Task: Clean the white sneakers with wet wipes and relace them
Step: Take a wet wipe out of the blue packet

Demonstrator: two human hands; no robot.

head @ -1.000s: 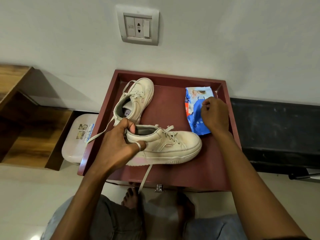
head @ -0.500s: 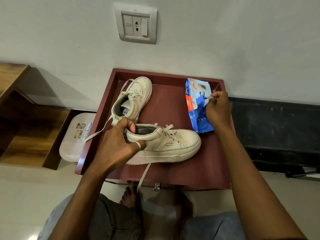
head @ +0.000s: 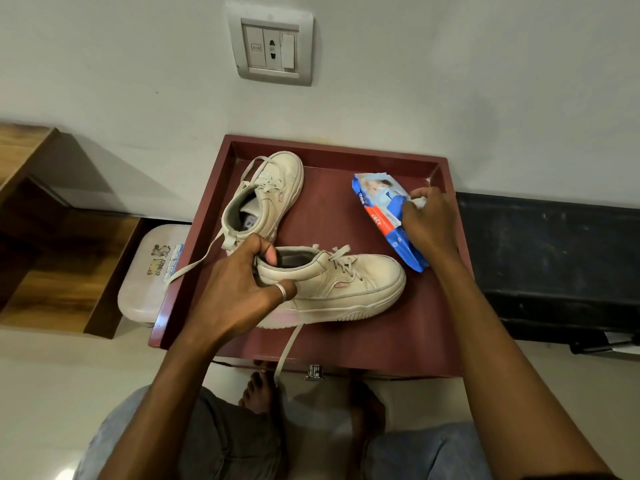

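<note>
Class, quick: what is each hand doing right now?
Left hand: grips the near sneaker at its heel.
Right hand: pinches a white wipe at the wipes pack.

Dim, soft shadows, wide-angle edges

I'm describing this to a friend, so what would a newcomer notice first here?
On a dark red tray, the left hand grips the near sneaker at its heel, while the far sneaker points toward the wall. At the tray's right side, the right hand pinches a white wipe at the blue pack.
</note>
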